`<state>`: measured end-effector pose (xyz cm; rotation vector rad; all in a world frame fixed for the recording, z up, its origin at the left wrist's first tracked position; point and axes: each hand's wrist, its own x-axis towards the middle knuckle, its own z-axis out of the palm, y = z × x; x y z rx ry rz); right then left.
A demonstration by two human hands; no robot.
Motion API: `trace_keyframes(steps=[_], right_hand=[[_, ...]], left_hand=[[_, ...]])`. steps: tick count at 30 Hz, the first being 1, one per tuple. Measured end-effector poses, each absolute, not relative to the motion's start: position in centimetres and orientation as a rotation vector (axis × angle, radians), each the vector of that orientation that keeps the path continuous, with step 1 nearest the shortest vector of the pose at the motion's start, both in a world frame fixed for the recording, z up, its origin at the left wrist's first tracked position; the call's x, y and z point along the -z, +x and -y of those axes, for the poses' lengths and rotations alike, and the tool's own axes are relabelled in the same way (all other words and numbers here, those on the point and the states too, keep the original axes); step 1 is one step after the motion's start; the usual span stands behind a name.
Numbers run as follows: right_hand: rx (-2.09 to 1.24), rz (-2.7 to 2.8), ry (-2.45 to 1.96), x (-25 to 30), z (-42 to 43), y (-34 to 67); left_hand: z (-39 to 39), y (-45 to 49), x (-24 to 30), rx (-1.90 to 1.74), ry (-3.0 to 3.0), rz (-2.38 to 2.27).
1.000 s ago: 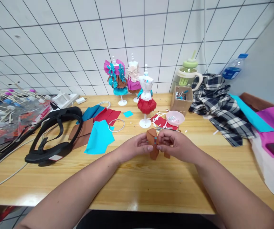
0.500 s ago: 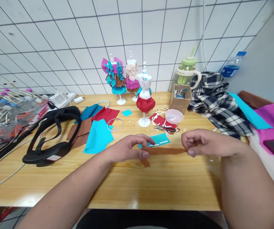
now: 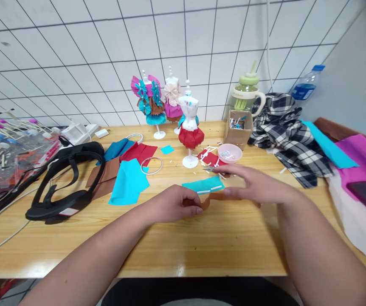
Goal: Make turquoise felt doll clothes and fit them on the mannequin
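My left hand (image 3: 175, 205) is closed, thumb and fingers pinching a brown paper strip (image 3: 213, 196) above the table. My right hand (image 3: 251, 183) is stretched out with thumb and fingers apart. Its fingertips reach the snips (image 3: 207, 168), whose handle they cover; whether they touch cannot be made out. The right thumb passes close to the strip's far end. Behind the strip lies a turquoise paper piece (image 3: 202, 185) with white strips along its near edge. A small white dress form (image 3: 189, 121) in a puffed red skirt stands beyond the snips.
Paper scraps lie around a pink bowl (image 3: 230, 154). A cardboard box (image 3: 238, 134) and green-lidded jug (image 3: 246, 95) stand back right, beside checked cloth (image 3: 278, 123). Left are bright blue paper (image 3: 128, 182), a ring (image 3: 151, 165) and a black headset (image 3: 65, 182). Two dressed forms stand behind.
My right hand has let go of the brown strip's right end, opened, and moved left and forward over the snips. My left hand still pinches the strip, which now curls. The view shifted slightly.
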<state>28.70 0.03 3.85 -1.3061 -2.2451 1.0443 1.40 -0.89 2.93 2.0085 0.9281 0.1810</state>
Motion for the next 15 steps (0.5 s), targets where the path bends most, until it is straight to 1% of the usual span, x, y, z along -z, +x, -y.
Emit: trace_keyframes(steps=[2,4,6,10,13,15], right_hand=[[-1.143,2.295,-1.108,-3.3,0.3,26.1],[-1.294,2.287,-0.999,-2.7,0.4,24.3],[-1.444,2.168,-0.999,-2.1,0.4,23.4],[-1.706,1.788,-1.002,-1.5,0.2,22.9],[-1.960,1.703,-0.950,-1.4,0.4,22.4],[-2.017,1.714,-0.929,-1.4,0.4,22.1]], left_hand=[[0.9,1.5,-2.7,-0.173,2.087,-0.916],[0.7,1.5,-2.7,-0.233,2.261,-0.896],[0.5,1.2,-2.7,-0.407,2.537,-0.854],[0.2,0.4,-2.7,-0.913,3.025,-0.678],[0.4,-0.1,-2.5,-1.035,3.183,-0.614],[0.5,-0.3,-2.6,-1.034,3.238,-0.589]])
